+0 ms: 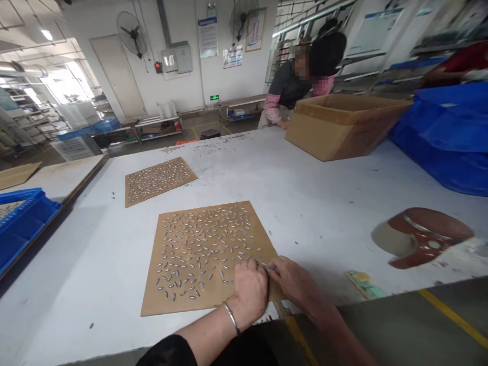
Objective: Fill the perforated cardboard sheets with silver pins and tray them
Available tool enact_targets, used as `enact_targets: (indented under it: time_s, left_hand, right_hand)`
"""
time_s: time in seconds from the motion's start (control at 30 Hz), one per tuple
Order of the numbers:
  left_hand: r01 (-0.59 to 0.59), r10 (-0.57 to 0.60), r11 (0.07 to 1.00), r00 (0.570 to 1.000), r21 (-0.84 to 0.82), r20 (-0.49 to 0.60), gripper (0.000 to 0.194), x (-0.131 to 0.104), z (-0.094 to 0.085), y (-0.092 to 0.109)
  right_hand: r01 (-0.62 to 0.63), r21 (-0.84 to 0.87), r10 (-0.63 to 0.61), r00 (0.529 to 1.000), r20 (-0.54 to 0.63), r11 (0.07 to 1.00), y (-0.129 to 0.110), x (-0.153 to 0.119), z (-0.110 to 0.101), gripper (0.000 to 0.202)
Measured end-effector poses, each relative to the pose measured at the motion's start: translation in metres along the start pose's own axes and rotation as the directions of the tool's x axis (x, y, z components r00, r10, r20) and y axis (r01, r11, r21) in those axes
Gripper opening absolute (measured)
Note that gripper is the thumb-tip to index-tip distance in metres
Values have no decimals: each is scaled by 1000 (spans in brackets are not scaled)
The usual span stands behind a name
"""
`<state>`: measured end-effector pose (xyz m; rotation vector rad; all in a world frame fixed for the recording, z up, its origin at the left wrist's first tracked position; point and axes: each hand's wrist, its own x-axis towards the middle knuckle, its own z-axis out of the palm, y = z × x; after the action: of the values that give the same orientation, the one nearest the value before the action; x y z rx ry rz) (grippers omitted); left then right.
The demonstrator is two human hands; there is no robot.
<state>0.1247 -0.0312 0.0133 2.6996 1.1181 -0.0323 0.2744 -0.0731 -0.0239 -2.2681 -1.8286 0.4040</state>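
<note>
Many small grey metal pieces lie spread over a brown cardboard sheet [150, 300] on the white table. My left hand [250, 285], with a bracelet at its wrist, is closed over the sheet's lower right part. Touching it from the right, my right hand [292, 280] is closed too. Between the fingertips of both hands is a small grey piece, mostly hidden by the fingers. Farther back at the left lies a second cardboard sheet [160, 180] covered with similar pieces.
A red-brown round container [438, 231] and a small green-yellow block [366, 284] sit at the right. Behind them are a cardboard box [320, 134] and blue bags [450, 132]. Blue crate [26, 229] at far left. People stand across the table and at far right.
</note>
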Motion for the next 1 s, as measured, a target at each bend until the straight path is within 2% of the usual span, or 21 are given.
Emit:
enact_targets:
  time_s: [0.17, 0.33, 0.43, 0.5, 0.57, 0.67, 0.77, 0.9, 1.0]
  left_hand:
    - [25, -25, 1000, 1000, -3, 4, 25, -1, 17, 3]
    - [-35, 33, 999, 994, -25, -100, 17, -11, 32, -5]
    - [-46, 34, 998, 976, -50, -214, 14, -28, 23, -24]
    - [2, -27, 996, 959, -88, -281, 14, -40, 11, -44]
    - [70, -95, 993, 950, -94, -297, 15, -47, -2, -63]
    - [112, -120, 992, 968, -51, -221, 17, -46, -15, -81]
    - [89, -90, 996, 990, -13, -106, 16, -36, -20, -79]
    - [87, -89, 995, 995, 53, 35, 18, -23, -22, -65]
    - [95, -99, 995, 990, 44, 99, 22, -20, -26, -62]
  right_hand:
    - [37, 39, -38, 999, 13, 999, 7, 0, 12, 26]
    - [62, 43, -59, 997, -54, 997, 15, -4, 31, 24]
    - [69, 86, -57, 990, -129, 994, 14, -6, 35, 23]
    - [67, 159, -37, 983, -181, 985, 12, -7, 31, 23]
    - [69, 252, -17, 979, -202, 965, 7, -7, 23, 23]
    - [98, 360, -26, 980, -199, 928, -4, -6, 9, 18]
    - [153, 394, -86, 979, -183, 906, -19, -1, 1, 13]
    - [210, 280, -182, 976, -123, 937, -33, 10, 5, 17]
    - [305, 99, -290, 946, -147, 947, -41, 19, 11, 20]
